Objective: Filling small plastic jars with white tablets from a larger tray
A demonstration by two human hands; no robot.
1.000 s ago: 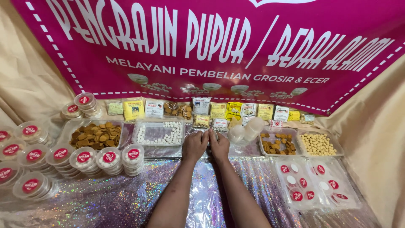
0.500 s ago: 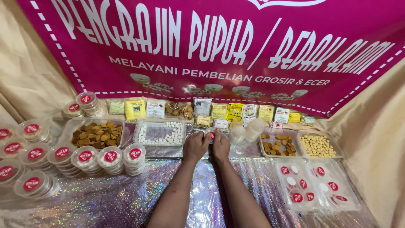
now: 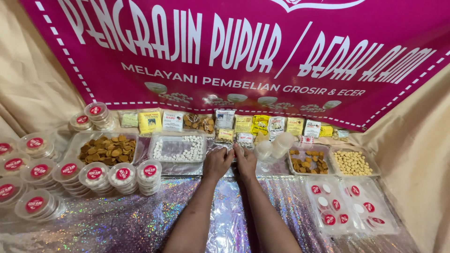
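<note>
Hands: the left hand (image 3: 217, 162) and right hand (image 3: 245, 161) meet side by side, fingers (image 3: 228, 153) pressed together over something small; what they pinch cannot be told.
Landmark: the clear tray of white pellets (image 3: 178, 149) lies just left of the hands.
Risk: a nudge could likely tip the pale stacked cups (image 3: 273, 146) just right of the hands.
Packages: a row of small yellow and white packets (image 3: 243, 123) stands behind the tray; red-labelled round tubs (image 3: 123, 176) stack in front of it, to its left.
Sign: a magenta banner (image 3: 243, 56) with white lettering hangs behind the tray.
Surface: holographic foil surface (image 3: 117, 220).

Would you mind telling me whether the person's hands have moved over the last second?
No. Both the left hand and right hand stay together just right of the tray of white pellets.
</note>
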